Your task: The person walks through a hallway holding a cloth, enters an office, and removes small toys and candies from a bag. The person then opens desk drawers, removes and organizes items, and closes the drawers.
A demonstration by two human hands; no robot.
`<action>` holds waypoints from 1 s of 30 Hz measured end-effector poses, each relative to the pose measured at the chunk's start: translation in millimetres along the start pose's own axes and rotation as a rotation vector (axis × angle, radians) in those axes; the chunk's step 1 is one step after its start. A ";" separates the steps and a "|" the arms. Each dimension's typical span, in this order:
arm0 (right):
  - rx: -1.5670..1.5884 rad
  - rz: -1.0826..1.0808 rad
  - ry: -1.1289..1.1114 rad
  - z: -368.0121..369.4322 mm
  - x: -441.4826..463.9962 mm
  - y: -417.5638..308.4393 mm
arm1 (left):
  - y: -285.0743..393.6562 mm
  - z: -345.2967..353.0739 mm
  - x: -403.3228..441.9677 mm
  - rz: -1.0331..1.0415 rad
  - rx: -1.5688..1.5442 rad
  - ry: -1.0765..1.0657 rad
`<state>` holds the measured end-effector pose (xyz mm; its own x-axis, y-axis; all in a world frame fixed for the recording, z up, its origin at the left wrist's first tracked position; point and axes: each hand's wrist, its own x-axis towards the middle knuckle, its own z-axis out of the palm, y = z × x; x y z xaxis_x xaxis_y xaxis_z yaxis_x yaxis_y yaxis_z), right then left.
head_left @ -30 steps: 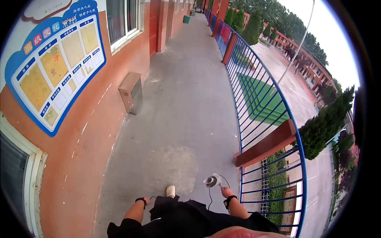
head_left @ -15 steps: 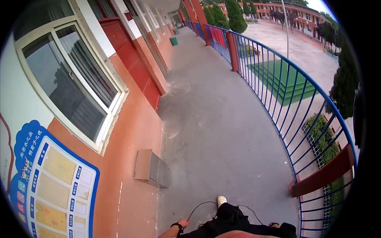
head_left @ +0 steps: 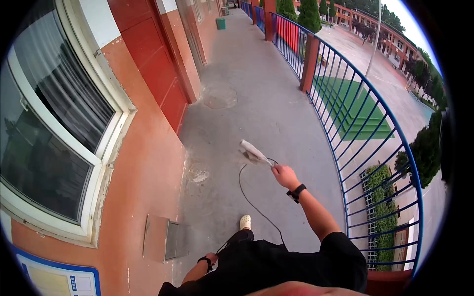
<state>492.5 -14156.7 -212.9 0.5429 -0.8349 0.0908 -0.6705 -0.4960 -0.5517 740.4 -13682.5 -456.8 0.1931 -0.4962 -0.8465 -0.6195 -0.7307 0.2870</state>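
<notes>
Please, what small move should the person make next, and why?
Perhaps the left hand could draw in some cable: it hangs in a slack loop below the white thing in the right hand, and in this view passes near the shoe, so a step might catch it.

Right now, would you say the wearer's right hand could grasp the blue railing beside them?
Probably not without freeing itself first: the right hand looks closed on one end of the pale object, held out in front. Nothing visible blocks the way to the blue railing, though.
</notes>
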 end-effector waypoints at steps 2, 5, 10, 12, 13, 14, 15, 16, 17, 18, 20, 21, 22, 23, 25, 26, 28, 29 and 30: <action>0.064 0.194 -0.171 66.1 4.3 84.6 | 19.4 -50.3 69.2 -0.004 0.178 -0.205; -0.082 0.712 -0.348 155.8 -83.9 262.8 | 90.3 -185.3 123.2 0.024 -0.097 0.032; -0.244 1.263 -0.776 107.7 -109.6 354.4 | 220.5 -399.6 211.1 0.306 -0.234 0.276; -0.220 1.340 -0.755 106.4 -44.0 378.3 | 240.3 -463.5 266.9 0.274 -0.191 0.276; -0.208 1.347 -0.748 107.5 -3.3 390.9 | 255.8 -488.2 291.3 0.267 -0.181 0.272; -0.199 1.357 -0.738 112.0 35.4 406.3 | 265.7 -505.7 314.7 0.165 -0.218 0.226; -0.187 1.331 -0.744 122.3 78.4 419.1 | 276.3 -527.0 336.0 0.060 -0.251 0.181; -0.176 1.316 -0.733 128.8 122.0 438.2 | 313.9 -572.9 380.8 0.059 -0.127 0.110; -0.180 1.264 -0.741 119.9 168.0 443.4 | 347.8 -617.4 387.7 0.051 -0.005 0.052; -0.236 1.150 -0.756 138.1 223.6 462.6 | 347.4 -625.7 411.1 -0.013 0.099 -0.047; -0.485 0.713 -0.660 164.2 390.1 499.7 | 346.2 -624.2 416.3 -0.112 0.136 -0.115; -0.499 0.658 -0.471 153.5 489.7 505.8 | 382.1 -664.5 449.5 -0.087 0.095 -0.023; -0.094 0.916 0.085 89.7 616.5 431.4 | 405.5 -693.0 471.3 -0.006 -0.079 0.071; 0.028 0.781 -0.021 54.3 722.1 416.1 | 418.2 -715.6 487.4 0.057 -0.255 0.158; 0.196 0.364 0.271 -28.4 893.6 362.7 | 446.0 -764.0 520.9 0.040 -0.518 0.194; 0.230 0.230 0.396 -69.0 964.7 344.5 | 459.2 -786.6 536.1 0.018 -0.536 0.181; 0.265 0.048 0.667 -140.5 1079.6 320.4 | 476.7 -833.3 572.6 -0.053 -0.409 0.179; 0.375 0.040 0.777 -166.4 1124.8 320.1 | 476.2 -844.4 594.7 0.017 -0.316 0.256; 0.559 0.018 0.880 -166.6 1170.3 344.3 | 473.6 -851.7 624.2 0.078 -0.216 0.332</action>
<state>812.8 -15344.2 -158.6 -0.1758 -0.8312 0.5274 -0.2228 -0.4883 -0.8438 1215.6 -14737.6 -467.3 0.4094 -0.6525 -0.6377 -0.4744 -0.7493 0.4621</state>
